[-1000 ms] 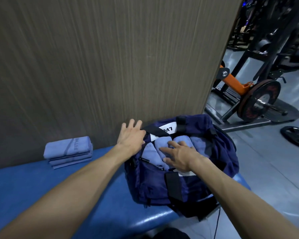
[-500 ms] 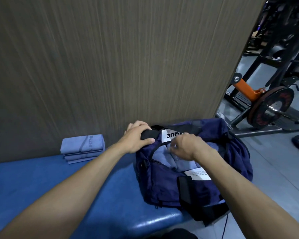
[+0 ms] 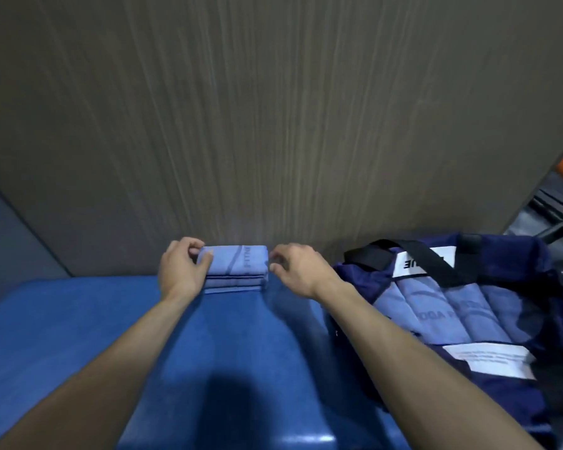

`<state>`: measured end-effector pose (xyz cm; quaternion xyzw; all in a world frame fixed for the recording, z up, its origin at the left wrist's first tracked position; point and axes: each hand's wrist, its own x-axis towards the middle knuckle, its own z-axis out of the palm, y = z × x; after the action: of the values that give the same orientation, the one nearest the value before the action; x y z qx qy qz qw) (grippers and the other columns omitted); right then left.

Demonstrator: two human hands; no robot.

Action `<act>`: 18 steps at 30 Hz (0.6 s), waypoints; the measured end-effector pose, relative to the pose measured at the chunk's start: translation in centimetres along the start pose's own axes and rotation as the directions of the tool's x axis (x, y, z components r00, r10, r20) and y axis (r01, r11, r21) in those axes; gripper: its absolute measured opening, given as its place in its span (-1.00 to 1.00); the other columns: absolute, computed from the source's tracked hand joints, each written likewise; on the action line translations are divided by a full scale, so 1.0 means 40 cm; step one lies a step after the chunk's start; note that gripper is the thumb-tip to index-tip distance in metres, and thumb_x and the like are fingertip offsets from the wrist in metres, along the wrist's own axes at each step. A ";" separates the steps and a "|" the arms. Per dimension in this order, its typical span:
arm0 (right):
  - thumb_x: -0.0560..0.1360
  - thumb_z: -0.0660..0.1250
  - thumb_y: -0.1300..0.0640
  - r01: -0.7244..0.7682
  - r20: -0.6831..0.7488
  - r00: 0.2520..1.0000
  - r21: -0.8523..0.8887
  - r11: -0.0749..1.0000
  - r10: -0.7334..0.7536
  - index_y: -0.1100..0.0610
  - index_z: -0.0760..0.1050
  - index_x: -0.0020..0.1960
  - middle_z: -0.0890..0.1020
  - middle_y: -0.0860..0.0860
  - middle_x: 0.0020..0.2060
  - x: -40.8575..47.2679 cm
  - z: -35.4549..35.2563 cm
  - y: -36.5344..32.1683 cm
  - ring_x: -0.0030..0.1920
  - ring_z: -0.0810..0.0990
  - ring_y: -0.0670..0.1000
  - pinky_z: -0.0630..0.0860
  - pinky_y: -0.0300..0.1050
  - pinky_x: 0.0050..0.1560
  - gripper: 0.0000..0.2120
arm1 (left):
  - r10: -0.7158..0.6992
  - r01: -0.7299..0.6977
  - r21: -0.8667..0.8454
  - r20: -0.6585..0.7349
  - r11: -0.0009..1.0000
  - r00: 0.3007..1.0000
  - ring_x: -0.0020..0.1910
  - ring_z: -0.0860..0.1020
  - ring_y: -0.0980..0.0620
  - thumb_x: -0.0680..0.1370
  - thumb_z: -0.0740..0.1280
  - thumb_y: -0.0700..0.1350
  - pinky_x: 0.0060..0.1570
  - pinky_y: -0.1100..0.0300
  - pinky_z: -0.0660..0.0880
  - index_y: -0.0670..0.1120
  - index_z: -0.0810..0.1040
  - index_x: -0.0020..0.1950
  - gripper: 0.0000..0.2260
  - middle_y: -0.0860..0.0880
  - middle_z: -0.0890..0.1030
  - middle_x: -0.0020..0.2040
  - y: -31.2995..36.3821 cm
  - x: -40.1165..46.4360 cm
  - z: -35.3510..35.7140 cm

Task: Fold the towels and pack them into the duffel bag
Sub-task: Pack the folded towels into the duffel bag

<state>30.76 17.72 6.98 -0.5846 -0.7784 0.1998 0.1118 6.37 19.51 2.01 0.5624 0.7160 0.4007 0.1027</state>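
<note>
Blue folded towel stack (image 3: pixel 234 268) pinched at left end by left hand (image 3: pixel 180 270); right hand (image 3: pixel 295 270) curled at right end, grip unclear. Both ends to be clamped evenly, stack lifted level into duffel bag (image 3: pixel 462 323).

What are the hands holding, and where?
The left hand grips the top folded towel at its left end. The right hand reaches its right end, fingers curled; a grip cannot be told.
</note>
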 end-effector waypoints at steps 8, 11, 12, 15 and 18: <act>0.64 0.19 0.05 -0.076 0.157 0.985 -0.006 0.997 0.076 -0.01 0.44 0.41 0.34 0.12 0.33 0.079 0.087 -0.060 0.28 0.50 0.23 0.43 0.08 0.34 -0.65 | -0.269 0.348 -0.237 0.309 0.907 0.912 0.02 0.55 0.06 0.57 0.44 -0.02 -0.05 0.31 0.40 -0.10 0.61 0.24 -0.71 -0.03 0.62 0.09 -0.060 0.013 0.003; 0.64 0.20 0.10 -0.083 0.156 0.985 0.014 0.996 0.080 0.04 0.44 0.42 0.32 0.12 0.37 0.076 0.097 -0.055 0.29 0.49 0.22 0.40 0.03 0.36 -0.65 | -0.240 0.382 -0.368 0.377 0.848 0.895 -0.13 0.54 0.16 0.56 0.46 -0.11 -0.23 0.46 0.40 -0.06 0.62 0.20 -0.77 0.05 0.63 -0.05 -0.066 0.017 0.006; 0.64 0.20 0.10 -0.084 0.157 0.985 0.026 0.996 0.079 0.04 0.43 0.42 0.32 0.11 0.37 0.074 0.098 -0.052 0.30 0.49 0.22 0.39 0.03 0.37 -0.64 | -0.242 0.390 -0.392 0.375 0.833 0.895 -0.15 0.55 0.15 0.54 0.48 -0.13 -0.23 0.44 0.41 -0.06 0.61 0.18 -0.77 0.08 0.61 -0.09 -0.069 0.019 0.005; 0.67 0.18 0.07 -0.096 0.174 0.981 0.057 0.994 0.085 -0.03 0.36 0.50 0.30 0.09 0.41 0.070 0.102 -0.046 0.35 0.45 0.19 0.36 0.01 0.42 -0.60 | -0.238 0.399 -0.435 0.378 0.807 0.895 -0.10 0.57 0.11 0.49 0.53 -0.17 -0.15 0.36 0.45 -0.08 0.60 0.16 -0.73 0.05 0.62 -0.04 -0.073 0.018 0.004; 0.68 0.16 0.03 -0.106 0.177 0.980 0.064 0.992 0.093 -0.05 0.30 0.54 0.31 0.08 0.43 0.070 0.104 -0.049 0.38 0.43 0.16 0.35 0.00 0.42 -0.56 | -0.149 0.312 -0.480 0.346 0.820 0.926 0.01 0.59 0.08 0.44 0.57 -0.20 0.04 0.28 0.50 -0.04 0.58 0.08 -0.72 0.00 0.64 0.04 -0.075 0.010 0.002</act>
<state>26.56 19.17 3.98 -0.5986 -0.7472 0.2835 0.0546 4.12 19.76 0.00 0.4736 0.6186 0.4779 0.4059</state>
